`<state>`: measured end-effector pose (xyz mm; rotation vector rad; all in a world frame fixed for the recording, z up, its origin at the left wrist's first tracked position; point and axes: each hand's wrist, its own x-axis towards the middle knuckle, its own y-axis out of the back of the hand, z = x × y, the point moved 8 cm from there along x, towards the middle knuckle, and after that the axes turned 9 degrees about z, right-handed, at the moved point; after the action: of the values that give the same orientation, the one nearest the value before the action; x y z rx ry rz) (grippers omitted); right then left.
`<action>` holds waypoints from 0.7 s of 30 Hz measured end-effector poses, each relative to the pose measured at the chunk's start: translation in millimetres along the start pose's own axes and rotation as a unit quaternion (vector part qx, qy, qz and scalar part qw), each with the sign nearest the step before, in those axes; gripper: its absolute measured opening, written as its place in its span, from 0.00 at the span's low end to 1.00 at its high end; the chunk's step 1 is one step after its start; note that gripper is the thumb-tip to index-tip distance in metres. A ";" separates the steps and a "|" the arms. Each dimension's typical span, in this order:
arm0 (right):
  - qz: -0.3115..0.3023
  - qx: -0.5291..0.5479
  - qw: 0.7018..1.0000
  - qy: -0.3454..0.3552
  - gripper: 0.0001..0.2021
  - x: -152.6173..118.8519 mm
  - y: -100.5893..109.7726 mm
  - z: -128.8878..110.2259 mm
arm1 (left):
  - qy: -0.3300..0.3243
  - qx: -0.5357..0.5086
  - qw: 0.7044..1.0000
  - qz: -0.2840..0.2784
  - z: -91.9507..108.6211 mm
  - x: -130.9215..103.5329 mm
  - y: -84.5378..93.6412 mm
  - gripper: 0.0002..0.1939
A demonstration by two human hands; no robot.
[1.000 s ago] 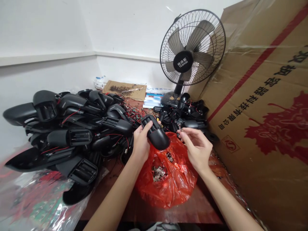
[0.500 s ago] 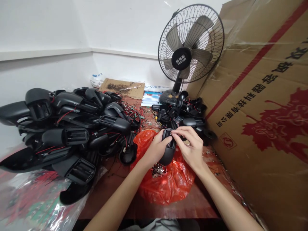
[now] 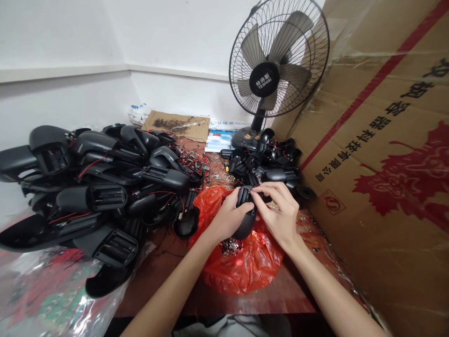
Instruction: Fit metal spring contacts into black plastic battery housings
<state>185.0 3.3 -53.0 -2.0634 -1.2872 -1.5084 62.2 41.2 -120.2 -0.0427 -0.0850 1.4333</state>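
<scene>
My left hand [image 3: 229,216] is wrapped round a black plastic housing [image 3: 244,229] whose battery compartment faces up. Its thumb lies across the lower part of that compartment. My right hand [image 3: 278,210] has thumb and forefinger pinched at the upper right edge of the compartment; whatever is between the fingertips is too small to make out. Under both hands spreads a red plastic bag [image 3: 242,276], with a heap of small shiny metal pieces [image 3: 230,246] lying in it.
Many similar black housings [image 3: 108,196] with red wires are piled at left; black parts [image 3: 280,175] lie at right near a fan [image 3: 264,79]. A large cardboard box [image 3: 351,196] walls the right side. A clear bag [image 3: 63,299] holds green and red parts.
My left thumb has shifted slightly down the compartment, showing more of its upper part. My right fingertips stay at its upper edge. The view has tilted slightly.
</scene>
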 end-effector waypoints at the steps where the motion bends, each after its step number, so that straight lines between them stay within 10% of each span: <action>1: -0.001 0.000 1.000 -0.007 0.05 0.1 -0.1 1.1 | -0.005 0.004 1.000 -0.001 0.7 -0.1 -0.2 0.12; 21: -0.004 0.012 1.000 0.028 0.04 -6.4 -3.5 -1.7 | -0.035 0.021 0.999 0.031 8.0 -3.8 0.2 0.12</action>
<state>180.8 1.1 -58.9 -1.9884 -1.2875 -1.5357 60.8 37.3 -112.4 0.0408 -0.1118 1.4984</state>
